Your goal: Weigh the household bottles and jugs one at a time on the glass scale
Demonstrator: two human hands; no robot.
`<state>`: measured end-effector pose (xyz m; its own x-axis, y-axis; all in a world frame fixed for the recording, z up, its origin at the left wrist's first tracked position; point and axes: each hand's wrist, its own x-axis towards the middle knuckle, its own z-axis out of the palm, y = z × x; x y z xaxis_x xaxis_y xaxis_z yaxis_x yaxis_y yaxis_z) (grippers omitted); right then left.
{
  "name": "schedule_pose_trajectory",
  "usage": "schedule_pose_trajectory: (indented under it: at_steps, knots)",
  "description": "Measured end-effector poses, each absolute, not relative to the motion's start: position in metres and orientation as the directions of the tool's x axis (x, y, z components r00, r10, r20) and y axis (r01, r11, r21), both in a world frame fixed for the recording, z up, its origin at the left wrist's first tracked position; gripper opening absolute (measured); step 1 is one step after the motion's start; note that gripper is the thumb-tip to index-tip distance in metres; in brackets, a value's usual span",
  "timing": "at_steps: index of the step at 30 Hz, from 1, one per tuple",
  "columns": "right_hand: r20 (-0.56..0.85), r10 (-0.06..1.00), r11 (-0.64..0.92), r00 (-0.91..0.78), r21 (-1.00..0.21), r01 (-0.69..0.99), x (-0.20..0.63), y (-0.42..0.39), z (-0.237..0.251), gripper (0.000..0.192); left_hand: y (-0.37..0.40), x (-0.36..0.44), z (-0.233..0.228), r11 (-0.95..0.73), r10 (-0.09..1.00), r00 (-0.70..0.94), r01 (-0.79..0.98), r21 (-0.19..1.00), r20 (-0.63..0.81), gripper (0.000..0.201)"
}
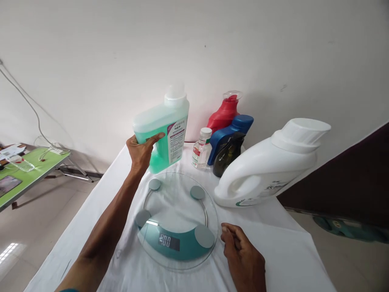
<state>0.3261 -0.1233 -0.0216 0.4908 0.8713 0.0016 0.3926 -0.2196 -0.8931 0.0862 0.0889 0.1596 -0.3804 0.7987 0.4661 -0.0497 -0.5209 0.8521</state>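
My left hand (142,151) is wrapped round the handle side of a translucent jug of green liquid (161,150), thumb on its front. The jug has a white cap and a purple-and-white label. It is held at the back left of a round glass bathroom scale (179,211); whether its base touches the table is unclear. The scale's lit display (169,241) shows zeros, its first character blurred. Beside the scale's right edge, my right hand (243,255) is closed, fingers curled and thumb against them, with nothing visible inside.
A large white detergent jug (267,166) stands right of the scale. Behind are a small clear bottle (201,150), a dark bottle (226,158), a blue bottle (225,134) and a red bottle (223,115), near the wall. A green table (45,160) is at far left.
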Motion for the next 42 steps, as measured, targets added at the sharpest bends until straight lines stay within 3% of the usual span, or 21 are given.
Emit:
schedule_pose_trajectory:
  at_steps: [9,16,33,42]
  knots:
    - [0.024,0.89,-0.204,0.455,-0.871,0.446,0.319,-0.126,-0.009,0.052,-0.004,0.065,0.165,-0.353,0.908,-0.3,-0.173,0.919,0.292,0.07]
    - [0.087,0.898,-0.145,0.432,-0.867,0.477,0.314,-0.13,-0.005,0.052,-0.044,0.062,0.146,-0.315,0.941,-0.195,-0.215,0.924,0.275,0.062]
    - [0.094,0.902,-0.123,0.422,-0.88,0.458,0.314,-0.13,-0.004,0.053,-0.041,0.067,0.125,-0.244,0.965,-0.167,-0.272,0.931,0.204,0.058]
    - [0.036,0.897,-0.174,0.441,-0.888,0.425,0.314,-0.13,-0.005,0.052,-0.027,0.048,0.121,-0.261,0.963,0.013,-0.221,0.94,0.271,0.06]
